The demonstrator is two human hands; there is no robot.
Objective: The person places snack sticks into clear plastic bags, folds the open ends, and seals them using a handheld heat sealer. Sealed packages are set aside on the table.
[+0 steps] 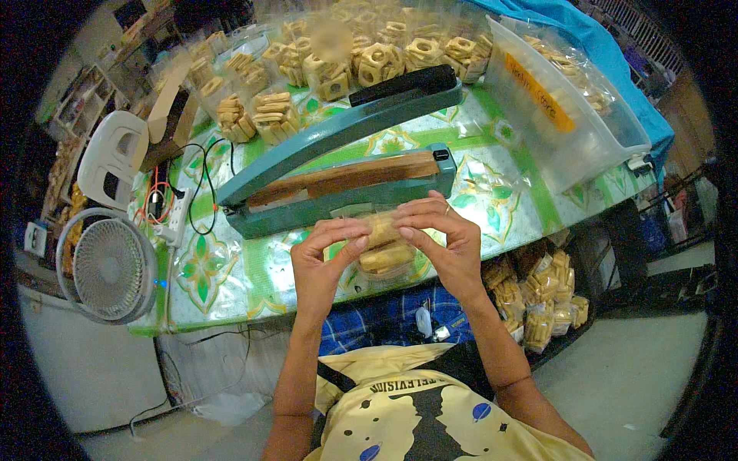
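A clear plastic bag of pale yellow biscuits (386, 259) lies at the table's near edge, in front of a teal heat sealer (307, 219). My left hand (327, 250) pinches the bag's left upper side between thumb and fingertips. On the other side, my right hand (450, 238) grips the bag's upper right, with a ring on one finger. The bag's far end reaches the sealer's base; whether it touches the sealing strip (346, 178) I cannot tell. The sealer's long arm (330, 134) stands raised, its black handle (403, 84) at the far right end.
Many filled biscuit bags (380, 63) crowd the back of the table. A clear plastic bin (565, 115) stands at the back right. To the left are a white fan (111, 265), a power strip (175, 215) with cables and a cardboard box (169, 123). More bags (550, 280) sit below the table.
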